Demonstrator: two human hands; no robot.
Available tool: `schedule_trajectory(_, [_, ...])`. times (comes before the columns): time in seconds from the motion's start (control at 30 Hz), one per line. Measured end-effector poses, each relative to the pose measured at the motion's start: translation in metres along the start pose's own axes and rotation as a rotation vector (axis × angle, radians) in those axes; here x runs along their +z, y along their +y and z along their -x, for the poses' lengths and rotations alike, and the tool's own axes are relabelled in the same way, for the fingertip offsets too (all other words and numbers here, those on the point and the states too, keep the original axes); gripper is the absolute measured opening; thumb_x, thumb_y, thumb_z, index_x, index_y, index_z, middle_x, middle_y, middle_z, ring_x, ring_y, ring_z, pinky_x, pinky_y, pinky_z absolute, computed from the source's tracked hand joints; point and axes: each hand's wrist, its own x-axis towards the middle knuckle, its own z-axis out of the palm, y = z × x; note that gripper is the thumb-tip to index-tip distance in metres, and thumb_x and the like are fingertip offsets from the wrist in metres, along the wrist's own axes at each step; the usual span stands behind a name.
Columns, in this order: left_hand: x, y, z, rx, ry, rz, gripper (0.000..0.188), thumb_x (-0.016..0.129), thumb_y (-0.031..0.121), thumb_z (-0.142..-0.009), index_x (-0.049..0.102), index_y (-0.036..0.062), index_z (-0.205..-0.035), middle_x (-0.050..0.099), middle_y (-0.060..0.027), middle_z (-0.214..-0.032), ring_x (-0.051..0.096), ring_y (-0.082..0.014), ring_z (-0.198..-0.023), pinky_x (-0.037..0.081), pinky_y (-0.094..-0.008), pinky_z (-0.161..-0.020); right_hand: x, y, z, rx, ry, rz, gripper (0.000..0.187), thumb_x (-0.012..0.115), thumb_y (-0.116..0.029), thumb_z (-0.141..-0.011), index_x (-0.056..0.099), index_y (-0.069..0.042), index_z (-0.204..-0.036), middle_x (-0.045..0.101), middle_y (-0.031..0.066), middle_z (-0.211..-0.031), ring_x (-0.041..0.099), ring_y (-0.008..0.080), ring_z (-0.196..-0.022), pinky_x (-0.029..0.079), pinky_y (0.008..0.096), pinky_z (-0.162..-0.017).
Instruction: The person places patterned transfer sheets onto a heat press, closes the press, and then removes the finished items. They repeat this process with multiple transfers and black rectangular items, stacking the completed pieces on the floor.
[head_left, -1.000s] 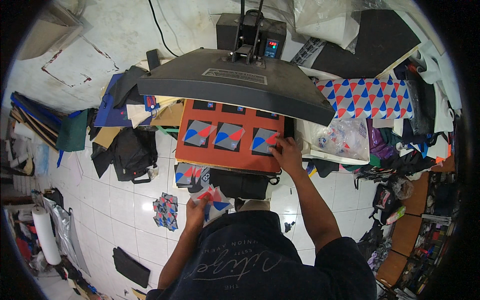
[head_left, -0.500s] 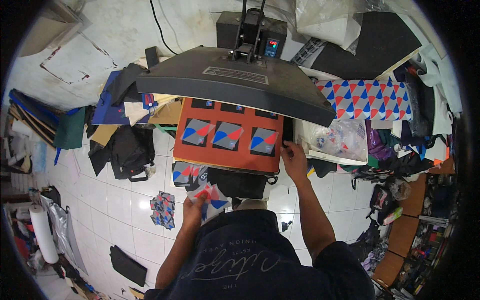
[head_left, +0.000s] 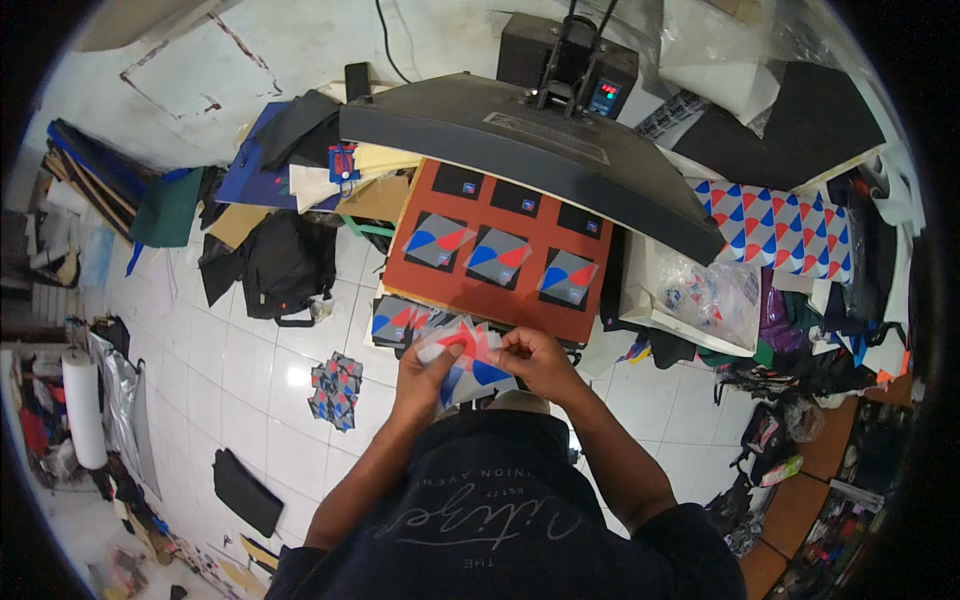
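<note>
Head view, lower centre: left hand (head_left: 425, 375) and right hand (head_left: 532, 357) both pinching a fanned stack of printed sheets (head_left: 462, 362) (red, blue, white), just below the heat press's orange platen (head_left: 478, 295).

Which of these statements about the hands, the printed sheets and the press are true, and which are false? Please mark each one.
1. Both hands hold a printed sheet with red and blue shapes. True: left hand and right hand grip it.
2. The orange press bed is bare. False: three printed pieces lie on it in a row, with dark pieces behind them.
3. The press's upper plate is raised. True.
4. A stack of patterned pieces lies on the white floor tiles. True.
5. The right hand rests on the press bed. False: it is at the sheet.
</note>
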Motion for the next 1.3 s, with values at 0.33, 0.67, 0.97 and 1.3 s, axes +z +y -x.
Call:
schedule_trajectory(0.33, [-0.019, 0.003, 0.005, -0.026, 0.026, 0.062, 0.028, 0.065, 0.012, -0.087, 0.058, 0.0009, -0.112, 0.065, -0.0090, -0.100, 0.064, -0.0159, -0.085, 0.053, -0.0292, -0.075, 0.011, 0.004, -0.011, -0.067, 0.019, -0.045, 0.017, 0.062, -0.017, -0.092, 0.060, -0.001, -0.097, 0.061, 0.0009, -0.083, 0.054, 0.0059, -0.076, 0.044, 0.0229, -0.068])
schedule_trajectory(0.67, [-0.047, 0.006, 0.005, -0.037, 0.045, 0.053, 0.028, 0.064, 0.010, -0.088, 0.057, -0.0001, -0.113, 0.066, -0.0086, -0.098, 0.064, -0.0145, -0.083, 0.052, -0.0278, -0.074, 0.053, 0.017, -0.026, 0.025, 0.176, -0.293, 0.019, 0.061, -0.020, -0.091, 0.057, -0.001, -0.094, 0.062, 0.0049, -0.085, 0.057, 0.0105, -0.079, 0.047, 0.0272, -0.071])
schedule_trajectory(0.97, [-0.085, 0.027, -0.005, 0.058, 0.147, 0.023, 0.028, 0.065, 0.009, -0.087, 0.057, -0.0019, -0.112, 0.066, -0.0100, -0.099, 0.064, -0.0160, -0.085, 0.052, -0.0293, -0.076, 0.073, -0.002, -0.031, 0.187, -0.249, 0.095, 0.031, 0.073, -0.020, -0.082, 0.058, -0.003, -0.103, 0.060, 0.0034, -0.089, 0.055, 0.0098, -0.081, 0.046, 0.0248, -0.072])
schedule_trajectory(1.3, [-0.119, 0.061, -0.014, -0.028, 0.051, -0.197, 0.031, 0.068, 0.010, -0.085, 0.057, -0.0017, -0.112, 0.066, -0.0085, -0.096, 0.063, -0.0137, -0.083, 0.052, -0.0268, -0.074, 0.083, -0.061, -0.110, -0.078, -0.314, 0.290, 0.018, 0.068, -0.015, -0.086, 0.062, -0.002, -0.096, 0.062, 0.0023, -0.083, 0.056, 0.0091, -0.078, 0.046, 0.0246, -0.070])
